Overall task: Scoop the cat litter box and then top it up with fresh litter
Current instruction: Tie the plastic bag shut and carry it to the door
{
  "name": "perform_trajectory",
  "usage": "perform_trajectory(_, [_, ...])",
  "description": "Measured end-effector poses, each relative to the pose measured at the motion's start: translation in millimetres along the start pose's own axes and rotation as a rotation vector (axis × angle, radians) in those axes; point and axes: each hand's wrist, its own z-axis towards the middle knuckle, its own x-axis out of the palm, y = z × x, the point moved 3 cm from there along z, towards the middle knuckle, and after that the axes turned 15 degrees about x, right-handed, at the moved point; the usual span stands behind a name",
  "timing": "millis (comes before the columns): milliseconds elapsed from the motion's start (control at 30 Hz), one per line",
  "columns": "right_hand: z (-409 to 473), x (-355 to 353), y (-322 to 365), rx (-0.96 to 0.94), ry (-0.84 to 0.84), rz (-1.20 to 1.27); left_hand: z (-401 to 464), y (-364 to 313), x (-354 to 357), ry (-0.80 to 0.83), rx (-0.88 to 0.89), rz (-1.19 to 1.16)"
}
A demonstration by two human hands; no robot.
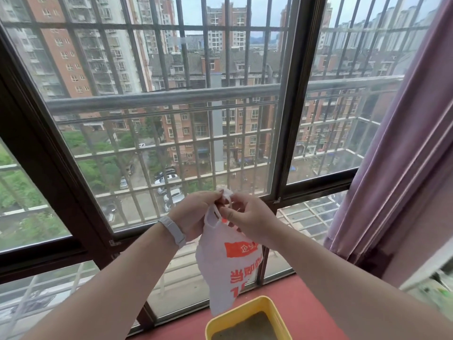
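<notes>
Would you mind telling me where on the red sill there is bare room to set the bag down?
The red windowsill shows bare surface right of the yellow plastic litter box, up to the purple curtain, and a strip left of the box along the window frame. Directly above the box is crowded: the white plastic bag hangs there.

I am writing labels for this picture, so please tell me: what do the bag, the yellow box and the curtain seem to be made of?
Bag: thin plastic film, white with orange print; it crumples and lets light through.
Box: likely hard plastic, with a smooth, slightly glossy yellow rim; grey-brown grainy litter inside.
Curtain: woven fabric, mauve, with a soft sheen along its hanging folds.
</notes>
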Motion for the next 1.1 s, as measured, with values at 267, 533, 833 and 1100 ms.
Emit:
perform_trajectory(267, [5.9, -9.5, -4.9, 0.171, -0.063, 0.573, -3.6, -4.1, -25.2, 0.082, 0.080, 0.338])
perform_trajectory(533, [13.0, -8.3, -15.1, 0.335, 0.071, 0.958, -8.3, 0.3, -59.7, -0.094, 0.172, 0.404])
perform_trajectory(833, [14.9, -6.6, -24.5, 0.324, 0.097, 1.210, -6.7, 18.5, -44.4, -0.402, 0.285, -0.457])
perform_trajectory(1100, [22.2, -26.6, -53.3, 0.552, -0.035, 1.266, 1.1, 47.9, -47.3, -0.482, 0.100, -0.591])
